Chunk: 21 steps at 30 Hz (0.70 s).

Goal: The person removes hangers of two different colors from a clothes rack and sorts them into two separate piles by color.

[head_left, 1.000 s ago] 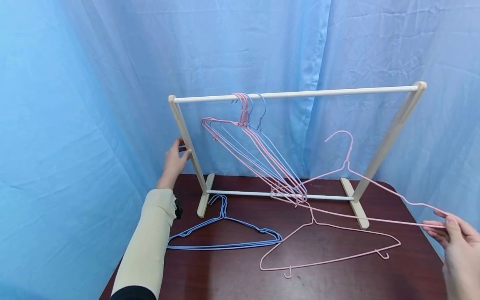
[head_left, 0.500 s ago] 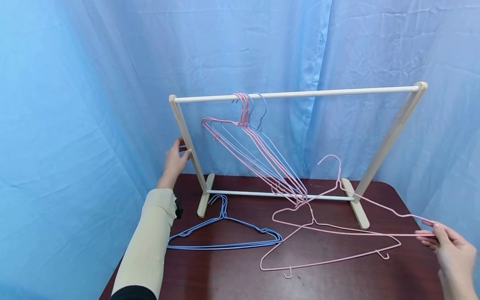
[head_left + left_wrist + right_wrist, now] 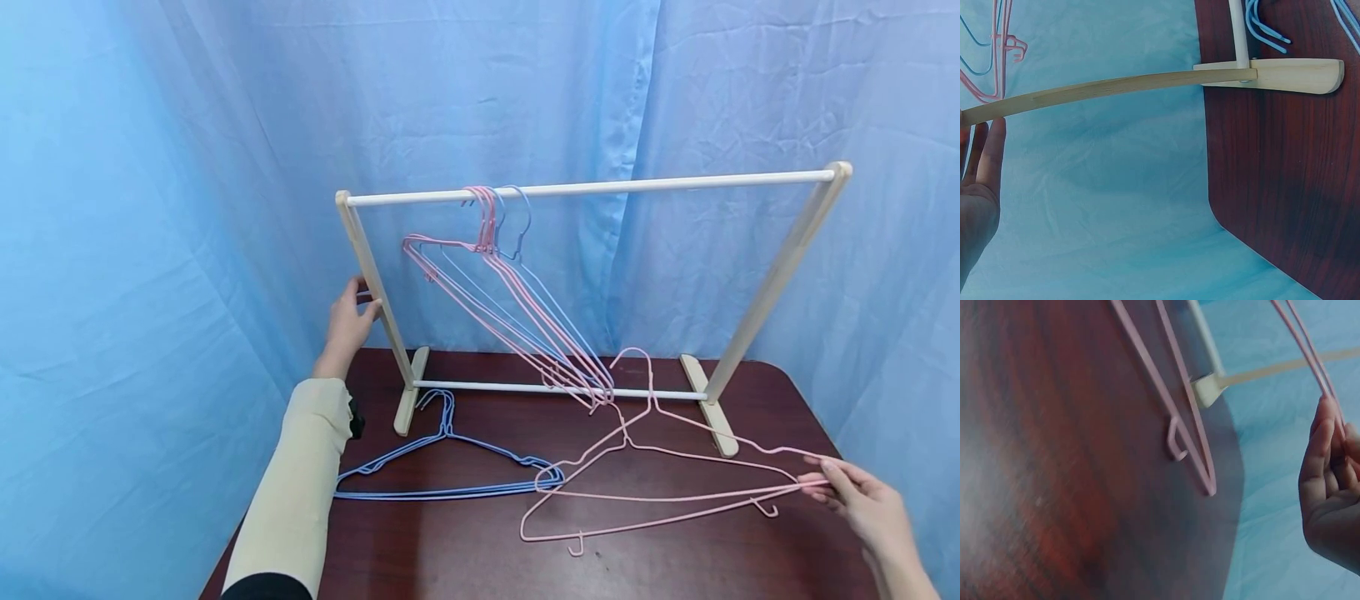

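My left hand [image 3: 351, 321] grips the left post [image 3: 365, 262] of a small clothes rack, thumb in front and fingers behind. In the left wrist view, that hand's fingertips meet the pale wooden post [image 3: 1104, 89]. With thumb and fingers, my right hand [image 3: 862, 500] pinches one end corner of a pink wire hanger [image 3: 651, 379], its hook pointing toward the rack. The held hanger overlaps a second pink hanger [image 3: 630, 529] with two small hooks, which lies on the table. In the right wrist view, the pinched hanger [image 3: 1310, 356] rises from the fingers of the right hand [image 3: 1329, 494].
Several pink and blue hangers [image 3: 489, 221] hang together from the white top rail [image 3: 675, 184], left of its middle. Several blue hangers [image 3: 450, 496] lie stacked on the dark brown table [image 3: 457, 558], front left of the rack. Blue curtains [image 3: 225, 167] surround the table.
My right hand has moved left and slightly down, bringing the held pink hanger lower, from beside the hung hangers to over the lying pink one. My left hand has stayed on the post.
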Available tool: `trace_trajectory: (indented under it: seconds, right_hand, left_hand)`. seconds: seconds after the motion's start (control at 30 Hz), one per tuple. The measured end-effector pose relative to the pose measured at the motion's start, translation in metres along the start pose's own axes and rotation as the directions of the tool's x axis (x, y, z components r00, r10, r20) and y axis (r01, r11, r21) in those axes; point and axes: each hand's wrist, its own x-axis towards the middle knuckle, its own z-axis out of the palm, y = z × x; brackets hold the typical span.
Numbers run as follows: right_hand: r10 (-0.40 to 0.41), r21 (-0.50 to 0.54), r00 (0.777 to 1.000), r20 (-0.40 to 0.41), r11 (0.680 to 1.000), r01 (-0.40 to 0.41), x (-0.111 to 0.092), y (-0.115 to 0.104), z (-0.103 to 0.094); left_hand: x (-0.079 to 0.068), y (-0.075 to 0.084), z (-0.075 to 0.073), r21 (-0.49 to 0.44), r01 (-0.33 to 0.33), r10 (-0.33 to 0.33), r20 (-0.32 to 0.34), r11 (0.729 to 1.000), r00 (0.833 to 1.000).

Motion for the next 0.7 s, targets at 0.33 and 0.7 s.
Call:
trace_trajectory:
  seconds: [0.33, 0.7]
  right_hand:
    - [0.107, 0.015, 0.994, 0.006, 0.994, -0.107, 0.001, 0.023, -0.02]
    - [0.317, -0.168, 0.942, -0.112, 0.928, -0.333, 0.004, 0.031, -0.032]
  left_hand:
    - [0.0, 0.0, -0.001, 0.001, 0.003, -0.003, 0.0, 1.0, 1.0]
    - [0.001, 0.0, 0.0, 0.005, -0.003, 0.003, 0.001, 1.0, 1.0]
